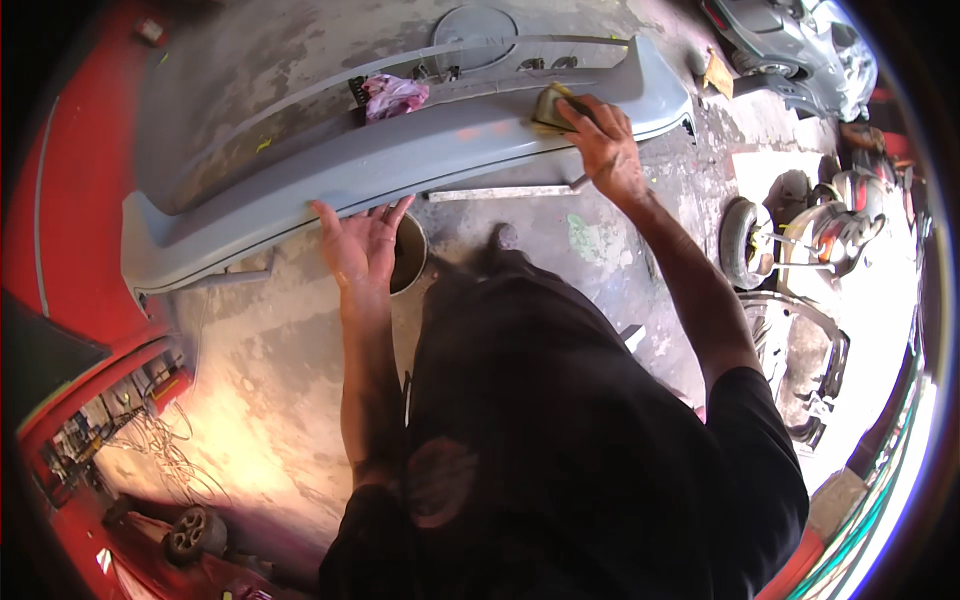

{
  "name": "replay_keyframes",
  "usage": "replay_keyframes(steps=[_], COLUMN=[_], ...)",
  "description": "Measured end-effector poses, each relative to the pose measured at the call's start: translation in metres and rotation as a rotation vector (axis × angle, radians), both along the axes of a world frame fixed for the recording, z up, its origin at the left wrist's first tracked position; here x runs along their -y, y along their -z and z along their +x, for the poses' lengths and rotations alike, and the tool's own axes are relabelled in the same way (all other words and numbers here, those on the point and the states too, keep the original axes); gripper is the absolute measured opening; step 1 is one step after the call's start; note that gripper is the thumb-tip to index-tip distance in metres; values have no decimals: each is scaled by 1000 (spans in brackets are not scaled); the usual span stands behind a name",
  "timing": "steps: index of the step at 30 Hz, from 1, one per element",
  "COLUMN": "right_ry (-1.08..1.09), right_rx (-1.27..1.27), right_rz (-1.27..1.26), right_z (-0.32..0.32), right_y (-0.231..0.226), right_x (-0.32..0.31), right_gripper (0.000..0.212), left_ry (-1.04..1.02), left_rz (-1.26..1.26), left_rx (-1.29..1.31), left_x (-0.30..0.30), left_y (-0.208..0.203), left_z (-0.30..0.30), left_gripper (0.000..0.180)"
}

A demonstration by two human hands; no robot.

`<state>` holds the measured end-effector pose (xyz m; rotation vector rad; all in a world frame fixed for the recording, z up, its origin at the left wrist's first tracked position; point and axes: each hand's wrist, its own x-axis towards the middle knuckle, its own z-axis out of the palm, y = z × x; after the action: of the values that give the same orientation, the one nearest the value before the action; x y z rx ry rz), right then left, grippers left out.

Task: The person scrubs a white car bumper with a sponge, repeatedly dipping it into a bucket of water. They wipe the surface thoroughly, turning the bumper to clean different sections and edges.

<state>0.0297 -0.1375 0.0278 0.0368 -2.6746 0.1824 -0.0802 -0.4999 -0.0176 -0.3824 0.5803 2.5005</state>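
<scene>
A long grey car bumper (300, 188) stretches across the upper part of the view, rising from left to right. Near its right end, my right hand (606, 150) grips a yellowish sanding block (548, 106) and rests it on the bumper's surface. My left hand (362, 245) is open at the bumper's near edge, palm up, its fingertips at the lower lip. A crumpled pink cloth (396, 97) lies at the bumper's far edge, near its middle. Reddish patches show on the grey surface left of the block.
Beside my left wrist stands a bucket (411, 258), partly hidden. A pale flat bar (510, 193) lies below the bumper. Red bodywork (75, 180) borders the left. At right are a wheel (742, 243) and loose parts; a grey car (775, 35) stands far right.
</scene>
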Motion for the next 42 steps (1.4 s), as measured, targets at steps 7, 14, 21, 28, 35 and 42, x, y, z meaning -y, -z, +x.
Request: replay_keyframes(steps=[7, 14, 21, 28, 35, 42], right_ry=[-302, -82, -288, -238, -260, -291], right_rx=[-95, -5, -25, -58, -28, -50], right_rz=[-60, 9, -15, -39, 37, -31], right_z=[-61, -21, -56, -51, -45, -65], right_y=[-4, 1, -7, -8, -7, -2], right_x=[150, 30, 99, 65, 32, 108], right_gripper=[54, 56, 47, 52, 51, 64], left_ry=[17, -28, -12, -55, -54, -42], left_rz=[-146, -172, -111, -189, -148, -179], left_rx=[-78, -34, -45, -113, -24, -26], left_x=[-6, -11, -1, -17, 2, -14], left_y=[-9, -13, -9, -10, -2, -13], left_z=[1, 4, -1, 4, 1, 0], left_gripper=[88, 80, 78, 80, 81, 81])
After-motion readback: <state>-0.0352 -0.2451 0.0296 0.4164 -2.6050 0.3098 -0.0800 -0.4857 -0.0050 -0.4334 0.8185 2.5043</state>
